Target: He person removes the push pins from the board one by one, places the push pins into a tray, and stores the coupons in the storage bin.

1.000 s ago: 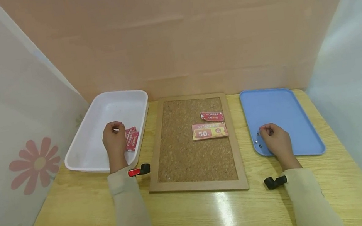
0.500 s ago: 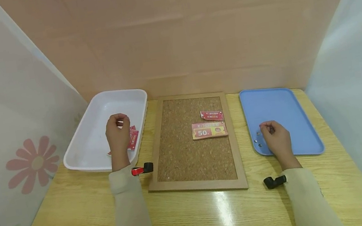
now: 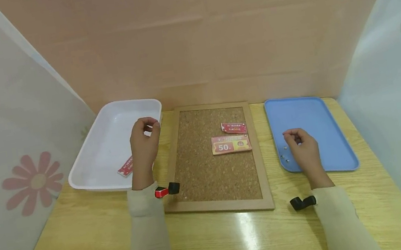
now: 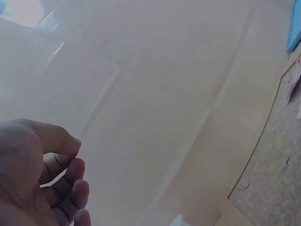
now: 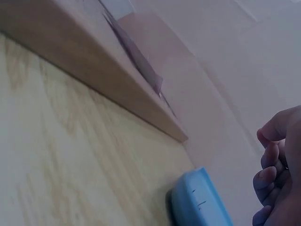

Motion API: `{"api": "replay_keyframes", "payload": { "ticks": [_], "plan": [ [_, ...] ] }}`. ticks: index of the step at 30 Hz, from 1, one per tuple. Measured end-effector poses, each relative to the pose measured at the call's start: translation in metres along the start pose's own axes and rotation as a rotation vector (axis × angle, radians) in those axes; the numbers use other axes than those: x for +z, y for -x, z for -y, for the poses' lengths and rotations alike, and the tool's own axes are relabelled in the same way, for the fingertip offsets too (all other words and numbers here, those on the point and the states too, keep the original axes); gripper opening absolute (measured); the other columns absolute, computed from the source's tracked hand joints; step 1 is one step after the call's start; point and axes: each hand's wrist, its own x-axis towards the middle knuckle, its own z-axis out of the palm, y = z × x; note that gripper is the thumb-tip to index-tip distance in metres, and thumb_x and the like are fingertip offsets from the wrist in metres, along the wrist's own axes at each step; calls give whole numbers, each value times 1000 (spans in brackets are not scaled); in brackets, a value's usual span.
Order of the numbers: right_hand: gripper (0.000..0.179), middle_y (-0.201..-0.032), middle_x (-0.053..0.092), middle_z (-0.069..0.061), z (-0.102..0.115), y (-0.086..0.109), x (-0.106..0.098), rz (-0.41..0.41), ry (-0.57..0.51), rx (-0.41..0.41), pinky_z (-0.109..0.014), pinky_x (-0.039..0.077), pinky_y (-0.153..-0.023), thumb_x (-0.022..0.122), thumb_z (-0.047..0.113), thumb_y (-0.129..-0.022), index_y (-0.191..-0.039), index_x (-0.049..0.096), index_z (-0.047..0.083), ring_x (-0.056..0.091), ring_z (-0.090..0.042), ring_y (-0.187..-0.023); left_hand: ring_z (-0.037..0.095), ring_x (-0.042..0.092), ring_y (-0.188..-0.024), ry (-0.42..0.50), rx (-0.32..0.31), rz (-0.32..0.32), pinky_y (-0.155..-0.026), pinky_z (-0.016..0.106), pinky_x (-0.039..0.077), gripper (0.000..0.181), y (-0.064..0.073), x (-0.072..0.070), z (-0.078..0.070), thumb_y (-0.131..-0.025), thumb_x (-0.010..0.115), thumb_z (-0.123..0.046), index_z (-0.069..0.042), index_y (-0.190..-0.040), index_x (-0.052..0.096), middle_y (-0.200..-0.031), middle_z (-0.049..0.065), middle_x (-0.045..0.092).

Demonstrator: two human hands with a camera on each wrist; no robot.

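Near the right rim of the white bin (image 3: 97, 149), my left hand (image 3: 145, 144) is raised with curled fingers. Its thumb meets the index fingertip in the left wrist view; nothing shows between them. A red coupon (image 3: 126, 167) lies in the bin, partly behind the left wrist. My right hand (image 3: 304, 146) hovers over the left side of the blue tray (image 3: 322, 132), thumb and index fingertips together, beside several small metal pins (image 3: 284, 156). I cannot tell whether a pin sits in that pinch. A cork board (image 3: 212, 179) between the hands bears a red coupon (image 3: 234, 128) and a larger one (image 3: 230, 144).
The wood-framed board lies on a yellow wooden table (image 3: 219, 247), between bin and tray. A tan backdrop (image 3: 210, 33) rises behind them, with pale patterned sheets on both sides. Small pin heads show at the right edges of the board's coupons.
My left hand has moved right across the bin, uncovering one coupon and covering the place of others. My right hand has shifted slightly up and left; the board's coupons stay put.
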Motion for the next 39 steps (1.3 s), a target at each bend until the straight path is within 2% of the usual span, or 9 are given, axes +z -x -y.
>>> {"api": "replay_keyframes", "payload": {
  "ticks": [5,11,17,23,29,34,39],
  "plan": [
    [26,-85,58,1,16,4,0,18,-4,-61,-25,35,-65,58,33,-98,-105,67,9,50,-9,-77,22,52,-92,5,61,51,-71,34,39,20,3,9,-10,-97,58,-21,-4,-108,60,-103,9,58],
    [22,-82,59,6,41,7,4,46,-42,-199,-25,33,-66,59,26,-98,-105,67,7,50,-5,-76,23,52,-95,-3,79,124,-74,36,39,22,8,21,-21,-98,57,-23,-5,-110,61,-106,9,58],
    [20,-88,62,-2,55,11,16,100,-74,-262,-24,33,-69,58,21,-99,-106,66,4,51,-5,-81,23,52,-94,13,95,194,-73,37,41,18,9,38,-28,-97,59,-20,-6,-107,61,-104,8,59],
    [25,-94,60,-4,58,10,32,185,-49,-215,-28,36,-67,55,27,-100,-111,65,7,51,-12,-84,20,52,-93,1,82,300,-79,36,45,17,4,60,-31,-96,61,-21,-9,-108,62,-104,4,59],
    [30,-99,60,-7,62,3,48,250,-56,-171,-32,38,-70,55,29,-100,-118,63,6,53,-18,-88,19,52,-94,18,42,411,-77,35,47,18,1,78,-28,-98,58,-24,-11,-111,62,-107,3,55],
    [32,-102,59,-10,64,-6,56,269,-105,-139,-37,40,-76,55,29,-100,-120,62,5,52,-21,-91,19,53,-93,62,20,462,-74,35,47,23,-1,88,-24,-100,56,-26,-9,-114,62,-106,4,57],
    [33,-106,59,-9,63,-11,65,291,-139,-55,-37,40,-78,56,30,-100,-122,62,5,51,-21,-92,18,54,-94,18,25,496,-79,35,46,26,-7,98,-20,-100,55,-30,-10,-115,63,-106,3,60]
  ]
}}
